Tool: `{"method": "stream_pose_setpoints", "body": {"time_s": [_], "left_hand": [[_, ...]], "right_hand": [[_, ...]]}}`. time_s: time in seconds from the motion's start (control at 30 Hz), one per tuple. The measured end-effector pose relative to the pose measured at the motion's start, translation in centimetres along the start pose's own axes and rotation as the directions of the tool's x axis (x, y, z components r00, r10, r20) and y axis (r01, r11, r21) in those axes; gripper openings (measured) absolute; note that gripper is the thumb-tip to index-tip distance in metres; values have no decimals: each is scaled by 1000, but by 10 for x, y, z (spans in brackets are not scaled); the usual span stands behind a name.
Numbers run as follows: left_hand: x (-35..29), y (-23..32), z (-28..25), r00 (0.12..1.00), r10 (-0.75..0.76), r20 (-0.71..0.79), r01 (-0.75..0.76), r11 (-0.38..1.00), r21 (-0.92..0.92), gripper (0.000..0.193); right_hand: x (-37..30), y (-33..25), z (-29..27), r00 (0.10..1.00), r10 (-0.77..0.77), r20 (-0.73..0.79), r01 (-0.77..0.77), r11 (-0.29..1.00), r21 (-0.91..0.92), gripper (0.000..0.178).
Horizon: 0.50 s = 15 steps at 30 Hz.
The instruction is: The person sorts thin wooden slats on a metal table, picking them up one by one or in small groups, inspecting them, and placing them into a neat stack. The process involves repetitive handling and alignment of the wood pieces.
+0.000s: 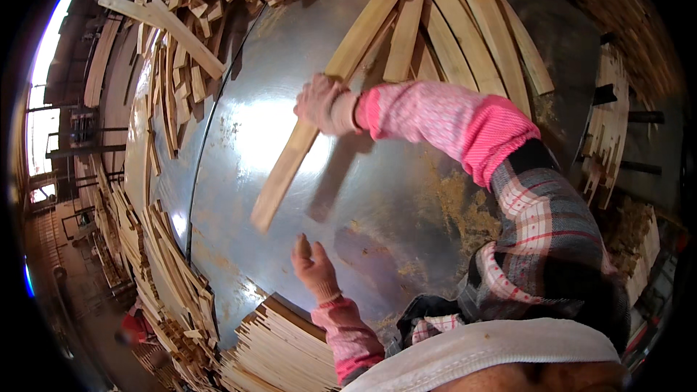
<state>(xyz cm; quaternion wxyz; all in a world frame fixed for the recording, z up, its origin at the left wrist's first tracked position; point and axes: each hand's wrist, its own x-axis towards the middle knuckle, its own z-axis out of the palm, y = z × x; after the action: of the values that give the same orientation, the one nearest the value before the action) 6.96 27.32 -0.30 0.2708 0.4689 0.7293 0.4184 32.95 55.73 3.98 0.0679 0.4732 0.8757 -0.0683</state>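
Observation:
A long, pale wooden strip (289, 163) slants over the metal tabletop (406, 167), its near end raised enough to cast a shadow. My right hand (323, 104), in a light glove, is closed round the strip near its middle. The far part of this strip reaches back over a fanned pile of wooden strips (461, 36). Below the strip's near end, my left hand (315, 268) is held with thumb and fingers apart, holding nothing and not touching the wood. It looks gloved too. Both forearms wear pink sleeves.
A jumbled heap of short wood pieces (210, 0) lies at the far left. Close to my body on the left is a neat stack of strips (279, 352). More strips (178, 268) line the left side, and a rack of strips (608, 120) stands at the right. Sawdust (457, 203) patches the metal.

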Motion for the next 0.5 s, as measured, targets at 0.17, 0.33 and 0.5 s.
{"method": "stream_pose_setpoints", "body": {"time_s": [0.17, 0.33, 0.5], "left_hand": [[12, 62, -3, 964, -246, 97, 262, 939, -224, 27], [-58, 117, -4, 511, -586, 629, 467, 803, 369, 35], [-89, 155, 34, 789, -204, 579, 225, 974, 36, 65]], "right_hand": [[-106, -3, -35, 976, 138, 169, -133, 990, -36, 39], [-160, 1, 33, 987, -159, -34, 150, 971, -184, 17], [-225, -10, 40, 942, -308, 131, 327, 930, -168, 23]]}}
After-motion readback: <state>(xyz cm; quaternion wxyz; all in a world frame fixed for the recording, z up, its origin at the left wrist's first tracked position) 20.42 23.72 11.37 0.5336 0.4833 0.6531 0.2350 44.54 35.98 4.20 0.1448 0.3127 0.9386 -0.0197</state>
